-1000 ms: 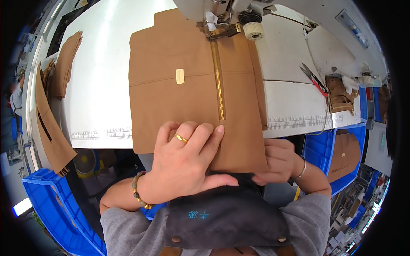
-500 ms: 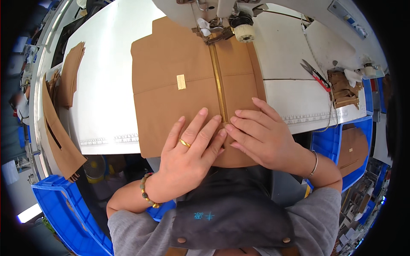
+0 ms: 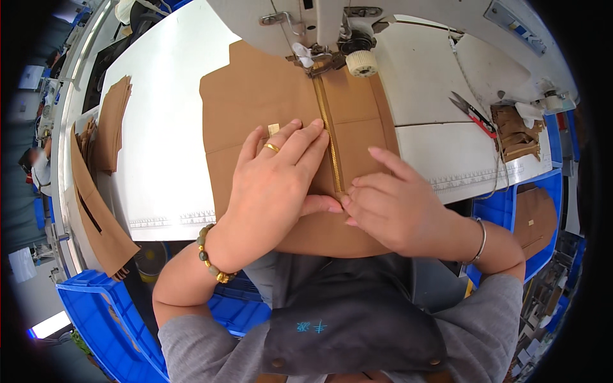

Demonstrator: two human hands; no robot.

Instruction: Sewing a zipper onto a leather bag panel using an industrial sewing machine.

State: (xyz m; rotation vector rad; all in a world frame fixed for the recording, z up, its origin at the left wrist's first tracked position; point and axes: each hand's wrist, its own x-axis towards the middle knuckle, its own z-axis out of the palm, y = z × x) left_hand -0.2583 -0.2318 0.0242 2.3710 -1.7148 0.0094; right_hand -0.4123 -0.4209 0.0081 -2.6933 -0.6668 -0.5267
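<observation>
A brown bag panel [image 3: 255, 96] lies on the white sewing table, its far end under the sewing machine's presser foot [image 3: 317, 69]. A gold-toothed zipper [image 3: 331, 143] runs down the panel from the foot towards me. My left hand [image 3: 271, 175] rests flat on the panel left of the zipper, fingers stretched out, partly over a small gold label [image 3: 274, 129]. Its thumb reaches to the zipper's near end. There my right hand [image 3: 399, 207] pinches the zipper's end with thumb and fingertips, index finger raised. What exactly sits between those fingertips is partly hidden.
Red-handled scissors [image 3: 474, 116] lie on the right beside a bundle of brown pieces [image 3: 516, 137]. Stacked brown strips [image 3: 113, 124] stand at the left, and a long slit piece [image 3: 102, 223] hangs over the edge. Blue bins [image 3: 89, 287] flank the table.
My left hand has moved forward and flattened on the panel, now partly covering the label. My right hand stays at the zipper's near end, its fingers more curled. The whole view has shifted slightly.
</observation>
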